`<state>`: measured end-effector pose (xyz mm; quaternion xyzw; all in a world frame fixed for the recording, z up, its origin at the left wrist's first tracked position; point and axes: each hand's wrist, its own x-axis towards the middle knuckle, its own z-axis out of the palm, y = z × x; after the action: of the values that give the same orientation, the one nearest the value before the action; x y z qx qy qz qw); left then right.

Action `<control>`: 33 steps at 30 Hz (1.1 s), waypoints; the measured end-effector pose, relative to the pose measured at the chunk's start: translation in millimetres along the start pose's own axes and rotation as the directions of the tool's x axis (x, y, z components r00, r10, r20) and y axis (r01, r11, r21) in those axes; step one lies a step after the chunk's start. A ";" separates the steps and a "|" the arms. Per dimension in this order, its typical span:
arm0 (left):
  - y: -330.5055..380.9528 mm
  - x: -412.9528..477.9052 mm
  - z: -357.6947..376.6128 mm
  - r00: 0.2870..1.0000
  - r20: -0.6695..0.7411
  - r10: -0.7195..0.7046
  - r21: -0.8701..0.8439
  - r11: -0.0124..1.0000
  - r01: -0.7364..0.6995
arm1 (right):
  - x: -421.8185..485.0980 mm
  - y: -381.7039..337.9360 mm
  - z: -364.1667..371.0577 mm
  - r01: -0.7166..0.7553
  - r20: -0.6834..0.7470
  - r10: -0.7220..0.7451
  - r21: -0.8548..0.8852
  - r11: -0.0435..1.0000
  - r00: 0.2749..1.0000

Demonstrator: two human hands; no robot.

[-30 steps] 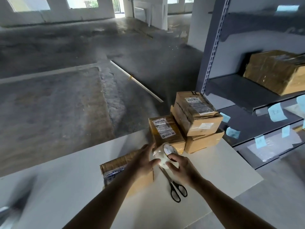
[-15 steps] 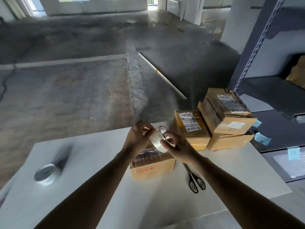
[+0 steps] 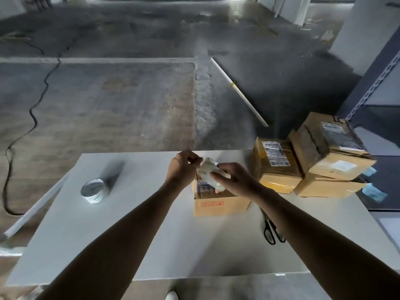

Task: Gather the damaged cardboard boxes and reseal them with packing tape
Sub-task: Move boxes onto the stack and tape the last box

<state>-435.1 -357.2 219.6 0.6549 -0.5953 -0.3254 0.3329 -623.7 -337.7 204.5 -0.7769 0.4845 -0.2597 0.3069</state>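
Note:
A clear packing tape roll (image 3: 208, 172) is held above a small cardboard box (image 3: 218, 203) that sits mid-table. My right hand (image 3: 234, 179) grips the roll from the right. My left hand (image 3: 184, 168) pinches at the roll's left edge with curled fingers. A labelled box (image 3: 276, 164) stands to the right, beside a stack of two boxes, the upper one (image 3: 331, 149) torn along its side, the lower one (image 3: 326, 187) under it.
The white table (image 3: 134, 230) also holds a second tape roll (image 3: 94, 190) at the left and black-handled scissors (image 3: 271, 231) partly under my right forearm. A grey metal shelf (image 3: 381, 87) rises at the right. Bare concrete floor lies beyond the table.
The camera has swung left and down, so the left tape roll came into view. Both hands stay on the tape roll, now slightly farther from me over the small box.

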 end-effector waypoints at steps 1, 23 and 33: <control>-2.5 -0.3 -0.8 1.000 0.003 -0.014 -0.002 1.000 0.014 | 0.8 -4.2 -1.1 0.018 -0.004 -0.018 0.007 1.000 1.000; -8.3 -5.1 -22.6 0.994 -0.008 -0.109 -0.052 0.993 0.109 | 21.0 -12.8 -16.4 -0.119 0.121 0.140 -0.164 0.979 0.983; -33.8 -5.5 -28.2 0.966 -0.069 -0.248 -0.191 0.954 0.232 | 34.3 -19.5 -18.3 -0.150 -0.042 0.150 -0.522 0.840 0.988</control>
<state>-393.3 -348.0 207.9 0.7035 -0.4631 -0.3860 0.3763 -611.4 -366.4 234.7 -0.7909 0.5959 -0.0930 0.1036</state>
